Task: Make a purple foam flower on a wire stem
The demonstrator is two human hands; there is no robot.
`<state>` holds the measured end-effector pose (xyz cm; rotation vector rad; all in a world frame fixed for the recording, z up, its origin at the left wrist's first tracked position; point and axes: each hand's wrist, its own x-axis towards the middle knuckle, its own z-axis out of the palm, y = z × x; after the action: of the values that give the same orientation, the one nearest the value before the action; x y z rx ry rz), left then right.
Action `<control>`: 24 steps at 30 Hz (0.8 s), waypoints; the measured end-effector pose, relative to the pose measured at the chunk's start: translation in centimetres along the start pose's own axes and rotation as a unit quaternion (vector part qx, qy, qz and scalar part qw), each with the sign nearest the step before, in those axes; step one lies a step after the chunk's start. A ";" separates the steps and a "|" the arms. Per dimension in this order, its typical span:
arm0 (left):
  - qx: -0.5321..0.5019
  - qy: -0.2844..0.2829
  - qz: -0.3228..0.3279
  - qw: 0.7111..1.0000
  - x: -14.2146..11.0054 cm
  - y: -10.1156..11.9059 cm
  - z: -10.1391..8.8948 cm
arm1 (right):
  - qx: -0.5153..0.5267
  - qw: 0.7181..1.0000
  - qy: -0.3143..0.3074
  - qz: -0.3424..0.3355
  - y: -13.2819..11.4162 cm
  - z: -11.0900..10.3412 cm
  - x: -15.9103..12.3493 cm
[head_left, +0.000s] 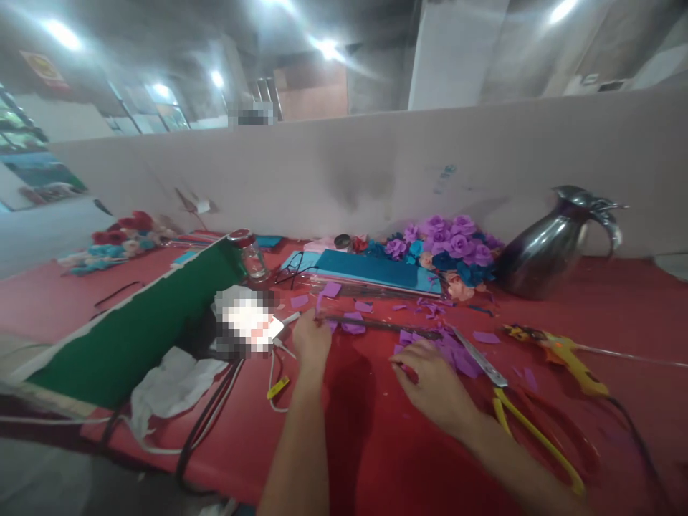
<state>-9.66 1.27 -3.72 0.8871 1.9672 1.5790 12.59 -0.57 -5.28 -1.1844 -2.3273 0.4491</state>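
Left of the scissors (481, 360), the dark stick (376, 324) ran sideways, its far end from them at the left hand (312, 337), fingers curled, grip unclear. The right hand (433, 380), nearer the scissors, bent palm-down beside purple paper (461, 358); whether its fingers met couldn't be told.

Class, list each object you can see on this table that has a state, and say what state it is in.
Jug: standing upright.
Glass jar: standing, red top on.
Scissors: lying down, out of both hands.
Yellow glue gun: lying down, cord attached.
Purple paper: in loose pieces, scattered.
Purple flowers: formed, bunched together.
Dark blue sheet: lying flat.
White tissue: crumpled.
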 end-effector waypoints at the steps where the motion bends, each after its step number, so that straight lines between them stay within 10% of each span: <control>1: 0.068 0.025 0.012 0.997 0.1 0.1 -0.4 | -0.005 1.000 -0.015 -0.003 -0.4 0.1 0.5; 10: 0.164 0.032 0.036 0.985 0.5 -0.4 -0.8 | -0.042 0.999 -0.021 0.026 -3.3 3.3 7.0; 24: 0.391 -0.056 0.006 0.918 -0.3 1.1 -0.4 | -0.076 0.995 0.000 0.065 -2.5 5.2 7.3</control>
<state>-9.48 0.94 -2.56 1.2345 2.5297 0.6728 4.37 3.66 -6.38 -1.4128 -2.3282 0.3198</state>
